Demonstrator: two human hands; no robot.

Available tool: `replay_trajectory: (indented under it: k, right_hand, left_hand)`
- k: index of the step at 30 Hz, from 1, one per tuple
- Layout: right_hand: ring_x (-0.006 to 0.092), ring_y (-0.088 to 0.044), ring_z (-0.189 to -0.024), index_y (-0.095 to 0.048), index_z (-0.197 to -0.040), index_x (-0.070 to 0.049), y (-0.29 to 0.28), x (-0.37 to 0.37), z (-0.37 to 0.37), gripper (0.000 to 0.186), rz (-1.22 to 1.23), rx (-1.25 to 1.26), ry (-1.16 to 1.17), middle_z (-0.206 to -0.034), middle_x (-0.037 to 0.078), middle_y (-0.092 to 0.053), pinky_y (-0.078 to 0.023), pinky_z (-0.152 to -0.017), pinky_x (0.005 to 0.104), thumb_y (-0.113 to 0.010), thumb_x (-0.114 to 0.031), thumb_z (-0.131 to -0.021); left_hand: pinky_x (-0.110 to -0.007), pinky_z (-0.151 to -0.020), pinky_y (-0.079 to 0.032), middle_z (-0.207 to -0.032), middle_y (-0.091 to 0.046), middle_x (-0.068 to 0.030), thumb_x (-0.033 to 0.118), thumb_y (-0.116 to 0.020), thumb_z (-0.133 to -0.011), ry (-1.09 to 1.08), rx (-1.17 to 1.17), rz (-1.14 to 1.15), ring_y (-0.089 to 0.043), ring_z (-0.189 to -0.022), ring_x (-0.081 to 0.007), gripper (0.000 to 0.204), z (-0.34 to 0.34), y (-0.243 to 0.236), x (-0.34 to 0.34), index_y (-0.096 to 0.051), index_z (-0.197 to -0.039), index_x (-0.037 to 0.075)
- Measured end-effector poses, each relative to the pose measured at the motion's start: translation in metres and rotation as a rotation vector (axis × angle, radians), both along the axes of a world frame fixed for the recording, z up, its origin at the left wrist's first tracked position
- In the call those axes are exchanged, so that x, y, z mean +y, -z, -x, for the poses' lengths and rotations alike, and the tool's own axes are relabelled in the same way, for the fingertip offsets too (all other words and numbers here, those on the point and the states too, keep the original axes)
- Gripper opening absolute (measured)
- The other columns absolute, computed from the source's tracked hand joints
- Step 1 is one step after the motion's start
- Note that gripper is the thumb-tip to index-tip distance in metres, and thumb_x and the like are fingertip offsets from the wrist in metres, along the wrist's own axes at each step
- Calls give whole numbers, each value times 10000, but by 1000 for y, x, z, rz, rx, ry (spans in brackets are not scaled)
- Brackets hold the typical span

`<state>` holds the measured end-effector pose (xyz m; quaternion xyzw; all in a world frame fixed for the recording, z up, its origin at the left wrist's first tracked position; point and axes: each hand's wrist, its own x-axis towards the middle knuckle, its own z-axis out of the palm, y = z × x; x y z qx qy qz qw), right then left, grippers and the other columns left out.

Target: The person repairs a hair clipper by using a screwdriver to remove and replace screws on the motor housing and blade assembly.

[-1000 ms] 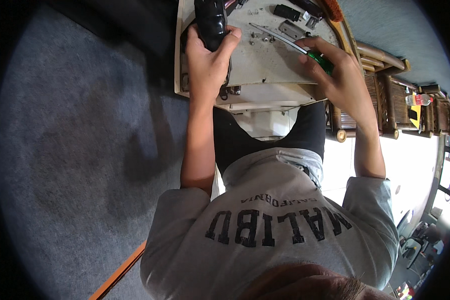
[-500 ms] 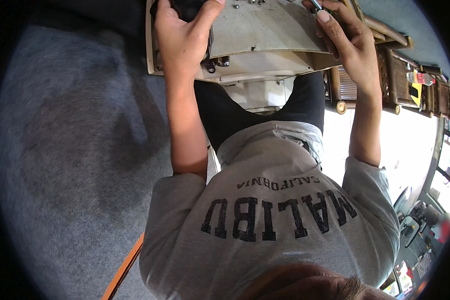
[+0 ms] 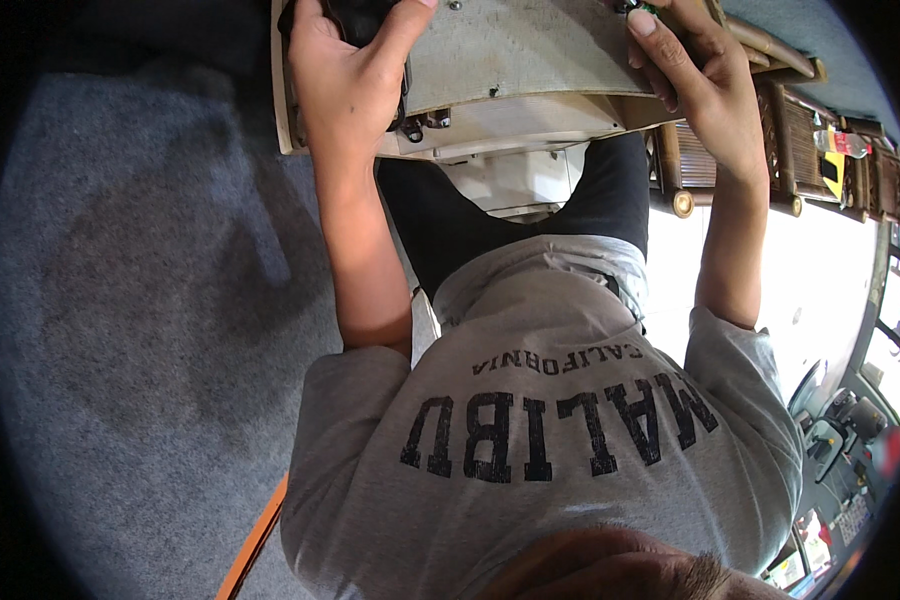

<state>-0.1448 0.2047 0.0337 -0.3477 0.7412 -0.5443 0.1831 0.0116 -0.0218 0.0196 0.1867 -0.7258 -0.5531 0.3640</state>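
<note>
At the top of the head view, my left hand [image 3: 355, 85] grips a black object [image 3: 358, 18] between thumb and fingers. Its far part is cut off by the picture's edge, so I cannot tell its kind. My right hand [image 3: 700, 85] is closed, thumb against fingers, on a small tool with a shiny metal part and some green [image 3: 630, 6]; most of it is out of view or hidden by the fingers. Both hands are over a worn, pale work table [image 3: 530, 50]. A small metal piece [image 3: 455, 5] lies on the tabletop between them.
Beneath the tabletop is an open shelf [image 3: 530, 125] with dark and metal parts [image 3: 437, 119] at its left. My legs [image 3: 440, 205] are under the table. Bamboo furniture [image 3: 685, 170] stands to the right. Grey carpet-like surface [image 3: 150, 330] lies to the left, with an orange strip [image 3: 255, 535].
The table has shifted slightly left and up in the picture, and my left hand with the black object has shifted with it. Less of the right hand's metal tool shows now.
</note>
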Motion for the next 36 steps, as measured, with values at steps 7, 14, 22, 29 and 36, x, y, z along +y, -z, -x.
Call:
replay_trajectory:
  k: [7, 14, 22, 29, 36]
  right_hand:
    - [56, -590, -794, -697, -1201, 10, -11, -2, -7, 270, 65, -14, -25, -880, -17, -671, -466, -676, 221, -711, -223, -1064]
    - [68, -621, -836, -699, -1197, 23, 9, 0, 1, 262, 181, -33, -49, -973, 1, -713, -501, -713, 222, -710, -200, -1060]
    - [59, -614, -805, -635, -1310, 16, 3, 1, -4, 311, 155, -125, 13, -953, 13, -708, -492, -678, 221, -699, -144, -1051]
    - [54, -583, -759, -588, -1384, 9, -16, 4, -10, 375, 113, -169, -24, -917, -2, -676, -456, -649, 223, -676, -87, -1032]
    - [52, -551, -599, -630, -1388, 31, 23, 50, -4, 404, 401, -204, 82, -899, 48, -699, -363, -502, 205, -631, -95, -1004]
  left_hand:
    - [-227, -714, -475, -897, -670, 12, 84, -803, -939, 13, 0, -24, -598, -766, -63, 245, 0, -6, 5, -648, -1121, 29]
    - [-226, -720, -485, -907, -676, 8, 85, -797, -949, 44, -16, -49, -607, -773, -61, 269, 1, 0, 4, -629, -1150, 25]
    - [-243, -879, -505, -1020, -775, -46, 36, -808, -926, 71, 52, 28, -674, -922, -81, 238, 0, 12, -5, -681, -1123, -4]
    - [-217, -693, -484, -910, -728, -14, 62, -830, -909, 108, 73, -38, -600, -760, -39, 327, 2, 7, -1, -593, -1123, -10]
    - [-223, -754, -513, -971, -747, -41, 38, -822, -921, 86, 75, -21, -637, -807, -65, 323, 4, 3, 3, -590, -1140, -11]
